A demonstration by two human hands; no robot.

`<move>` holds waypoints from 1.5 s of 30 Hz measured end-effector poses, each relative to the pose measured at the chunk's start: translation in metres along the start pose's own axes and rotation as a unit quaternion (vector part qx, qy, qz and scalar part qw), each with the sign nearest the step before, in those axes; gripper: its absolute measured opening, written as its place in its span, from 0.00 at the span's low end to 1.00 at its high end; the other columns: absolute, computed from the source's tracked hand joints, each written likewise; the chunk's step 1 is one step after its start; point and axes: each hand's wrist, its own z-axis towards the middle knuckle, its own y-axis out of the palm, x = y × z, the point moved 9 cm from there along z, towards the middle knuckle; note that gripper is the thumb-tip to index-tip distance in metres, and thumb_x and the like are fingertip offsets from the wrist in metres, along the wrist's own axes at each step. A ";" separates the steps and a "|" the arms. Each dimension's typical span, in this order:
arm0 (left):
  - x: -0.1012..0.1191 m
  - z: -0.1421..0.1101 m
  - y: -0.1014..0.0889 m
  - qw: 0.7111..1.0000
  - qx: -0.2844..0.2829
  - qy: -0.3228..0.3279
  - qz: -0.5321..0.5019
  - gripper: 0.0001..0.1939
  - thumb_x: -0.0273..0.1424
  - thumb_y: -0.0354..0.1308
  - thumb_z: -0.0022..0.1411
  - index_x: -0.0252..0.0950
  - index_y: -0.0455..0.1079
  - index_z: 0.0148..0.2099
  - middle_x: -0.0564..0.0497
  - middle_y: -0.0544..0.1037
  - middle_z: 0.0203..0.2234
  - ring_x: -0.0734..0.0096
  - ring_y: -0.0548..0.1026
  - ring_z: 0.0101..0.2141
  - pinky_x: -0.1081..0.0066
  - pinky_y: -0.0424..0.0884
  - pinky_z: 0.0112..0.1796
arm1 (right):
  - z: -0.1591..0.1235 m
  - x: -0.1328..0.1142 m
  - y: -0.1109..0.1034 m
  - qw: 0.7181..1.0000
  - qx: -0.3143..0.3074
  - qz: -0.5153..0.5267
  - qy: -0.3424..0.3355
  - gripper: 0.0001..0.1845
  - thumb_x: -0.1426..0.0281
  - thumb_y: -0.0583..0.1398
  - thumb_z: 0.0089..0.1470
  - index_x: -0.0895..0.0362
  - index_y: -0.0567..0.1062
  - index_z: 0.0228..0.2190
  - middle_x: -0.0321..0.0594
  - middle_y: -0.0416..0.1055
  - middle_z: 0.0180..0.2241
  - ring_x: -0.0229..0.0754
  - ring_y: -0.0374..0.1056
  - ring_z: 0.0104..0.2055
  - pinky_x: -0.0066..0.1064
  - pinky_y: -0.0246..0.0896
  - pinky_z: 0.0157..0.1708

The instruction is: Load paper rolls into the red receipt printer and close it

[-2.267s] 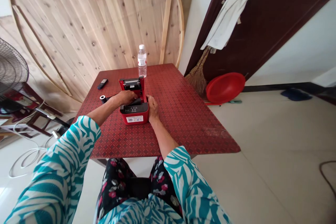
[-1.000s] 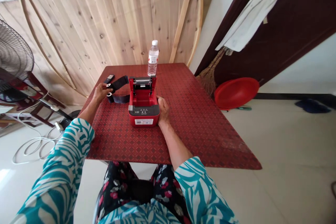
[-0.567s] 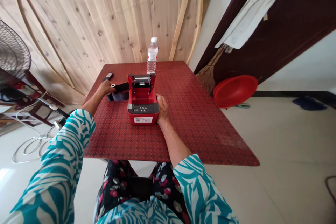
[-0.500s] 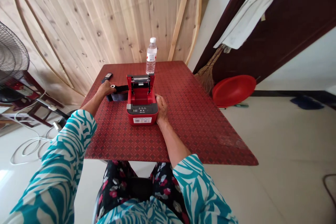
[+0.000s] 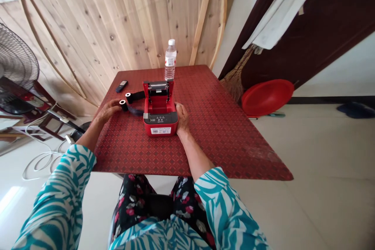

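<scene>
A small red and black label printer [image 5: 161, 125] stands on the table with its lid raised and its red inner bay showing. Against its right side my right hand [image 5: 183, 119] is closed, gripping the casing; some of its fingers are hidden. To the left of the printer, two black ribbon rolls with white cores stand on the table, the farther ribbon roll [image 5: 129, 97] and the nearer ribbon roll [image 5: 124, 106]. Dark ribbon [image 5: 136, 111] trails from them toward the printer. Just left of the nearer roll is my left hand [image 5: 108, 110], open, fingertips at the roll's edge.
A black remote-like device [image 5: 121, 86] lies at the table's back left. Behind the printer stands a clear water bottle [image 5: 170, 61]. The red patterned table [image 5: 228, 148] has a wooden panel behind it. A fan [image 5: 17, 62] is at left, a red basin [image 5: 268, 97] at right.
My left hand has let go of the ribbon rolls and drawn back left and toward me. The two rolls now stand apart on the table. My right hand stays at the printer.
</scene>
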 end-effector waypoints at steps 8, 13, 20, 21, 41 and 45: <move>0.015 -0.017 0.016 0.996 -0.013 0.057 -0.062 0.28 0.41 0.73 0.40 0.34 0.73 0.42 0.49 0.81 0.33 0.63 0.78 0.36 0.64 0.74 0.43 | -0.002 -0.007 0.000 1.000 -0.002 -0.012 -0.009 0.23 0.52 0.54 0.55 0.53 0.78 0.40 0.42 0.78 0.45 0.46 0.70 0.50 0.40 0.61 0.53; 0.078 -0.050 0.011 0.973 -0.071 0.146 -0.163 0.25 0.37 0.73 0.45 0.36 0.76 0.45 0.48 0.82 0.37 0.63 0.79 0.39 0.63 0.74 0.46 | -0.001 -0.001 0.001 1.000 0.004 0.013 -0.004 0.23 0.52 0.55 0.53 0.54 0.78 0.40 0.41 0.78 0.45 0.45 0.72 0.48 0.40 0.63 0.52; 0.164 -0.102 0.052 0.945 -0.234 0.176 -0.144 0.25 0.43 0.74 0.43 0.36 0.79 0.43 0.46 0.81 0.32 0.53 0.80 0.39 0.59 0.77 0.40 | 0.002 0.000 0.001 1.000 0.006 0.004 -0.009 0.21 0.53 0.55 0.54 0.53 0.78 0.38 0.40 0.79 0.42 0.45 0.72 0.47 0.41 0.63 0.52; 0.167 -0.103 0.069 0.944 -0.266 0.170 -0.098 0.24 0.42 0.73 0.45 0.34 0.79 0.43 0.45 0.81 0.32 0.53 0.80 0.38 0.60 0.77 0.40 | 0.003 -0.001 0.001 1.000 0.008 -0.003 -0.013 0.20 0.53 0.54 0.54 0.53 0.78 0.38 0.41 0.79 0.42 0.46 0.72 0.47 0.41 0.63 0.52; 0.151 -0.052 0.185 0.812 -0.296 0.244 0.440 0.22 0.20 0.55 0.52 0.36 0.76 0.49 0.46 0.82 0.41 0.65 0.79 0.39 0.72 0.71 0.40 | 0.005 -0.002 0.004 1.000 0.007 0.006 -0.024 0.19 0.54 0.55 0.53 0.52 0.78 0.37 0.40 0.78 0.43 0.46 0.71 0.49 0.42 0.61 0.55; 0.139 -0.056 0.194 0.788 -0.336 0.259 0.446 0.18 0.23 0.54 0.58 0.35 0.76 0.50 0.45 0.81 0.44 0.66 0.78 0.42 0.72 0.70 0.42 | 0.005 0.000 0.004 0.999 0.002 0.010 -0.031 0.19 0.54 0.55 0.53 0.51 0.78 0.38 0.38 0.78 0.43 0.45 0.71 0.49 0.41 0.61 0.55</move>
